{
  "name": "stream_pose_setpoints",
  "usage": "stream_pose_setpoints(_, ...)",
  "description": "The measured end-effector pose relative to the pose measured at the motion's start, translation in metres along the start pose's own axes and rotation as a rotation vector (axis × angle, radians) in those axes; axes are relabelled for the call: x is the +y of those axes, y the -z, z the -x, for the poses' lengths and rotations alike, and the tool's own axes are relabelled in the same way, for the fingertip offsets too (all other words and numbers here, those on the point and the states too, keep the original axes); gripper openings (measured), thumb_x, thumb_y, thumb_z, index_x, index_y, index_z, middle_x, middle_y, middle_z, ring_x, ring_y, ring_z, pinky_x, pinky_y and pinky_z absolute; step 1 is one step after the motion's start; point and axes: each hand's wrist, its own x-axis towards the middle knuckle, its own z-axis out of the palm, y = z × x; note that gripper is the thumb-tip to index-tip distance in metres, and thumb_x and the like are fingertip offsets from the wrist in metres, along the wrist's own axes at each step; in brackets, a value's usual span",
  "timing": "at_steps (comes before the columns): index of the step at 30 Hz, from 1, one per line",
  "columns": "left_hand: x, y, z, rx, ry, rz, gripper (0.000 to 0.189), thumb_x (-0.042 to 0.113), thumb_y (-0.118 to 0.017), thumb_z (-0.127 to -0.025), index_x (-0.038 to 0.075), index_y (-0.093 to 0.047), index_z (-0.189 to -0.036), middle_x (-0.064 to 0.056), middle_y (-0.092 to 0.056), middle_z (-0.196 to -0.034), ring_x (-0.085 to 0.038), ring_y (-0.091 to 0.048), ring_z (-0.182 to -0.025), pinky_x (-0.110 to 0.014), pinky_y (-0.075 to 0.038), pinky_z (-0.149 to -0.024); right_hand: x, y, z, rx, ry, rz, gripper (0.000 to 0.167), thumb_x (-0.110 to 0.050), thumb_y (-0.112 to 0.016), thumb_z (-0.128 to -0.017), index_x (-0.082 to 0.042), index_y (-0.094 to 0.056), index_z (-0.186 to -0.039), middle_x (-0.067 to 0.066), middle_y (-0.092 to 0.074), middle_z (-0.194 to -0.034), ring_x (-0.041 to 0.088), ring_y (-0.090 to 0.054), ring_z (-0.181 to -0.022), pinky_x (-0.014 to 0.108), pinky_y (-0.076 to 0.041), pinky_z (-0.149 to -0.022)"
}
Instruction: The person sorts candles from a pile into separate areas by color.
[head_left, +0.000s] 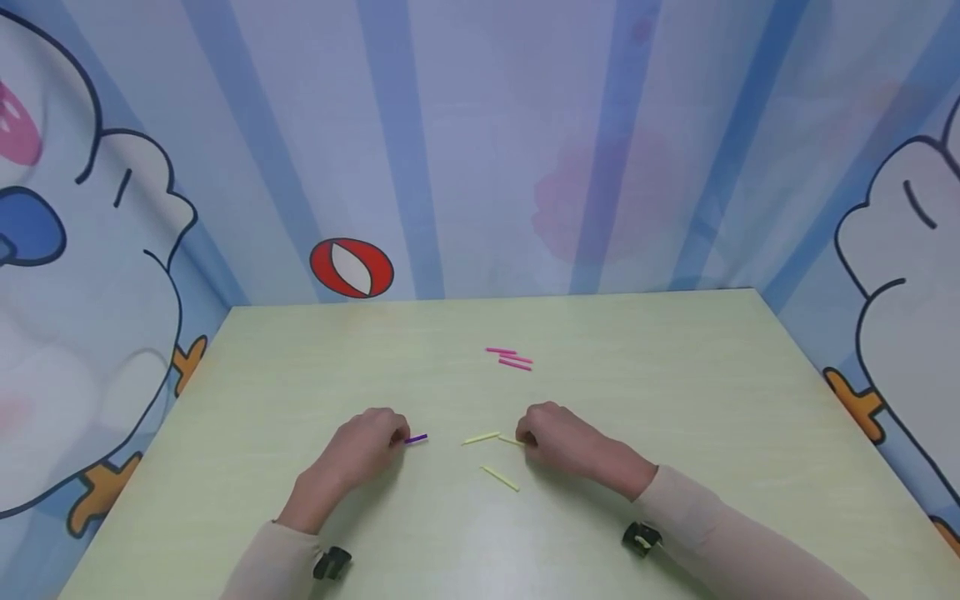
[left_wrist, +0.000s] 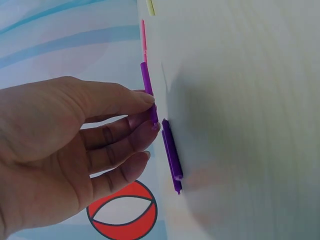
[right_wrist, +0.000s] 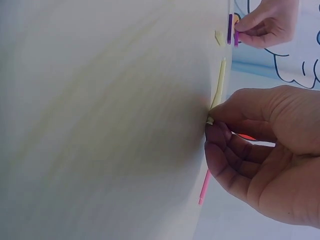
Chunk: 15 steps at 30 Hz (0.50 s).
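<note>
Between thumb and fingertips, my left hand (head_left: 365,446) pinches a thin purple stick (left_wrist: 146,77), close over the table. Two more purple sticks (left_wrist: 171,150) lie side by side just below those fingers in the left wrist view. My right hand (head_left: 564,439) pinches the end of a thin yellow stick (head_left: 512,441), its tip showing at the fingertips. A second yellow stick (head_left: 481,437) lies between the hands, its end near the pinched one. Nearer the front lies a third yellow stick (head_left: 500,478).
Three pink sticks (head_left: 515,365) lie in a loose group farther back on the pale table (head_left: 637,350). A striped blue backdrop (head_left: 487,150) with cartoon figures and a red ball print (head_left: 351,267) rises behind and at the sides. Dark wrist devices (head_left: 332,563) sit by both sleeves.
</note>
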Motion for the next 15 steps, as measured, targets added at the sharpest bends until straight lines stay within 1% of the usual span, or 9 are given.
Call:
stream_pose_setpoints(3,-0.003,0.001,0.003,0.0,0.002,-0.001,0.008,-0.001,-0.07,-0.088,0.007,-0.073,-0.087,0.0,-0.064,-0.082,-0.015,-0.057,-0.078,-0.036,-0.052,-0.073,0.0,0.0,0.0,-0.001,-0.009,-0.007,0.025,0.011,-0.063,-0.08,-0.01,-0.062,-0.067,-0.006,-0.045,-0.062,0.009,-0.035,-0.061,0.024,-0.033,-0.056)
stream_pose_setpoints(8,-0.008,0.002,0.008,0.012,-0.001,-0.006,0.01,-0.001,-0.069,-0.088,0.008,-0.073,-0.086,0.0,-0.064,-0.083,-0.017,-0.058,-0.079,-0.038,-0.052,-0.073,-0.001,0.001,0.0,0.002,-0.003,-0.005,0.025,0.011,-0.063,-0.079,-0.01,-0.062,-0.066,-0.006,-0.044,-0.062,0.009,-0.035,-0.062,0.024,-0.033,-0.056)
stream_pose_setpoints(15,-0.013,0.004,0.011,0.002,0.03,-0.011,0.008,-0.001,-0.07,-0.088,0.006,-0.074,-0.089,-0.005,-0.069,-0.092,-0.02,-0.061,-0.084,-0.04,-0.053,-0.077,0.0,0.0,0.0,0.001,0.0,-0.004,0.025,0.011,-0.063,-0.079,-0.01,-0.06,-0.065,-0.006,-0.042,-0.061,0.009,-0.034,-0.062,0.024,-0.032,-0.057)
